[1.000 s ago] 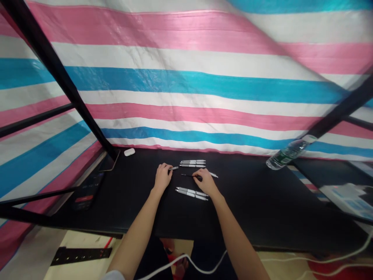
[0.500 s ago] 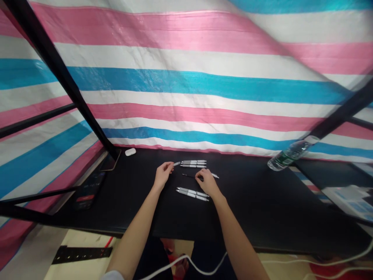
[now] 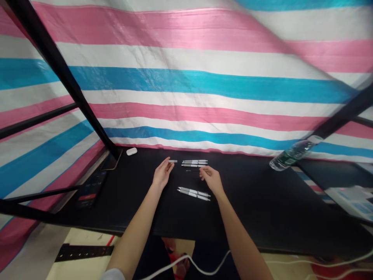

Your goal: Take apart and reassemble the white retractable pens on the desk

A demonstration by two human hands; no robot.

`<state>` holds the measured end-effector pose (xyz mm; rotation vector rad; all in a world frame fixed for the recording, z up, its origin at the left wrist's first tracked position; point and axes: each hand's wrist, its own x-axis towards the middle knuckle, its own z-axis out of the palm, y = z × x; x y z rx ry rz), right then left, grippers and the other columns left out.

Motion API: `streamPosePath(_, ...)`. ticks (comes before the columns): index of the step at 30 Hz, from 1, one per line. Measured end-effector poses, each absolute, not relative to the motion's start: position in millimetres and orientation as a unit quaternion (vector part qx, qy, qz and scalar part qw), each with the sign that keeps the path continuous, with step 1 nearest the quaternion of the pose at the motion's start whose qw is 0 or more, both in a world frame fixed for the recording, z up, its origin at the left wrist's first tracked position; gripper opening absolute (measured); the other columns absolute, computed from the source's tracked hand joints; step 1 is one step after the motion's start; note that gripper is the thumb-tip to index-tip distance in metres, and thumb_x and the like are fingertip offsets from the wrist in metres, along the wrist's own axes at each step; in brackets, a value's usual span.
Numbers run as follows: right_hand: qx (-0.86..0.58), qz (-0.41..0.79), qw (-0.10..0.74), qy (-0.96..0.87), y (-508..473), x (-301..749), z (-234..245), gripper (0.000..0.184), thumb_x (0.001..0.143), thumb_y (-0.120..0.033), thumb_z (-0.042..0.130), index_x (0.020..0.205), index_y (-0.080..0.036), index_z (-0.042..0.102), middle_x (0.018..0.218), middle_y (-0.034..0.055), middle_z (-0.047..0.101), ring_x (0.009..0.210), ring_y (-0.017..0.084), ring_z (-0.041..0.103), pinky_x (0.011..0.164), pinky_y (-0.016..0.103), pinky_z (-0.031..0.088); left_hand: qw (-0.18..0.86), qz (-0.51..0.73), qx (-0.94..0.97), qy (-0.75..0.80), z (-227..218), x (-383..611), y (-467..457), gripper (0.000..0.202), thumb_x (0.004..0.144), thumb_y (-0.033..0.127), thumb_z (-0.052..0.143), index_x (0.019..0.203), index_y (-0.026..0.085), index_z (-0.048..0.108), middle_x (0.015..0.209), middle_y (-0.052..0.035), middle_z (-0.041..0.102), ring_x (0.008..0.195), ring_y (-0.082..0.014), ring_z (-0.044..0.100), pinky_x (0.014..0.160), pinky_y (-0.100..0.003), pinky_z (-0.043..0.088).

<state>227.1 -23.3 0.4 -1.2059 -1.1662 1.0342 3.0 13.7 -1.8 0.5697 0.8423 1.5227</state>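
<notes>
My left hand (image 3: 162,174) pinches a short white pen piece (image 3: 172,161) at its fingertips, lifted just above the black table (image 3: 256,198). My right hand (image 3: 211,180) pinches a thin dark refill (image 3: 192,170) that points left toward the left hand. Three white pens (image 3: 194,163) lie side by side just beyond the two hands. Two more white pens (image 3: 193,193) lie on the table between my wrists.
A white earbud case (image 3: 131,151) sits at the back left beside a phone (image 3: 111,162) and a dark device (image 3: 89,189). A plastic water bottle (image 3: 291,154) lies at the right. A striped tarp (image 3: 186,77) hangs behind. Black frame bars (image 3: 58,70) cross the left.
My left hand has lifted the white pen piece off the table and moved it up and right. My right hand has raised the dark refill toward the row of pens.
</notes>
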Motion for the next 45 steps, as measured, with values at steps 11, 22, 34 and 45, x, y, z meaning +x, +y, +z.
streamPosePath(11, -0.413, 0.562, 0.632, -0.339, -23, 227, 5, 0.035, 0.059, -0.043, 0.081, 0.081, -0.018, 0.070, 0.072, 0.0034, 0.066, 0.071, 0.017, 0.064, 0.069, 0.035, 0.055, 0.624, 0.647, 0.230, 0.374, -2, 12, 9, 0.007, 0.077, 0.015, 0.070, 0.084, 0.014, 0.069, 0.078, -0.0034, 0.070, 0.083, -0.0149, 0.068, 0.093, -0.034, 0.053)
streamPosePath(22, -0.406, 0.572, 0.631, -0.332, -24, 224, 6, 0.036, 0.057, -0.043, 0.083, 0.079, -0.016, 0.071, 0.070, 0.0034, 0.067, 0.068, 0.016, 0.063, 0.066, 0.031, 0.055, 0.652, 0.629, 0.210, 0.367, 1, 19, 4, 0.008, 0.076, 0.010, 0.071, 0.083, 0.011, 0.068, 0.076, -0.0033, 0.070, 0.077, -0.0134, 0.069, 0.095, -0.034, 0.052)
streamPosePath(34, -0.415, 0.577, 0.616, -0.341, -22, 223, 1, 0.034, 0.060, -0.041, 0.082, 0.081, -0.016, 0.072, 0.071, 0.0038, 0.068, 0.066, 0.016, 0.064, 0.066, 0.031, 0.054, 0.672, 0.600, 0.259, 0.348, 4, 21, 0, 0.018, 0.069, 0.017, 0.078, 0.083, 0.012, 0.069, 0.077, -0.0046, 0.071, 0.079, -0.0159, 0.069, 0.098, -0.040, 0.048)
streamPosePath(45, -0.386, 0.617, 0.573, -0.378, -30, 210, 8, 0.036, 0.064, -0.043, 0.078, 0.088, -0.017, 0.074, 0.079, 0.0062, 0.070, 0.074, 0.018, 0.065, 0.069, 0.032, 0.053, 0.685, 0.570, 0.304, 0.337, 4, 28, -7, 0.023, 0.066, 0.022, 0.080, 0.084, 0.012, 0.069, 0.082, -0.0058, 0.070, 0.081, -0.0173, 0.068, 0.095, -0.040, 0.049)
